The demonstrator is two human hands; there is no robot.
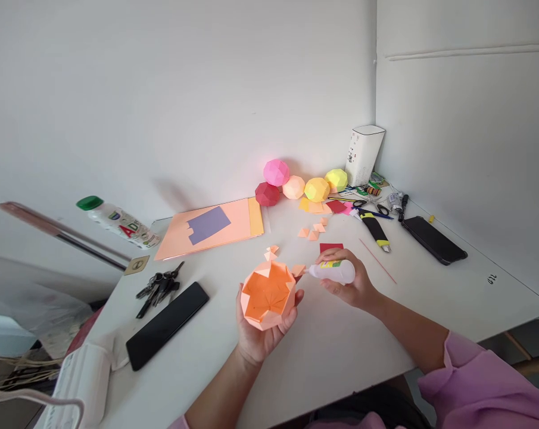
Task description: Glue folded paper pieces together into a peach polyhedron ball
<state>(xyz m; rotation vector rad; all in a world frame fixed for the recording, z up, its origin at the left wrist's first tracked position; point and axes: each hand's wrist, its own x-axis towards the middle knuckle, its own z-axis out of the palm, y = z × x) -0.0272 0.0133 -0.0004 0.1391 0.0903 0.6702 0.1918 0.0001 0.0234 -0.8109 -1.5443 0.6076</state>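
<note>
My left hand (261, 341) cups a peach paper ball (262, 322) from below, its open side facing up and its hollow orange inside showing. Folded flaps stand around the rim. In my right hand (353, 285) is a white glue bottle (337, 271), lying on its side with the nozzle pointing left. The nozzle tip is at a flap on the ball's right edge; whether it touches is too small to tell. Small folded peach pieces (314, 235) lie on the table beyond, and a red paper piece (330, 246) sits just behind the bottle.
Finished paper balls (294, 187) in several colours rest by the wall. Left are peach sheets (206, 229), a bottle with a green cap (117, 221), keys (159, 286) and a black phone (167, 326). A utility knife (375, 230) and a black case (434, 239) lie right.
</note>
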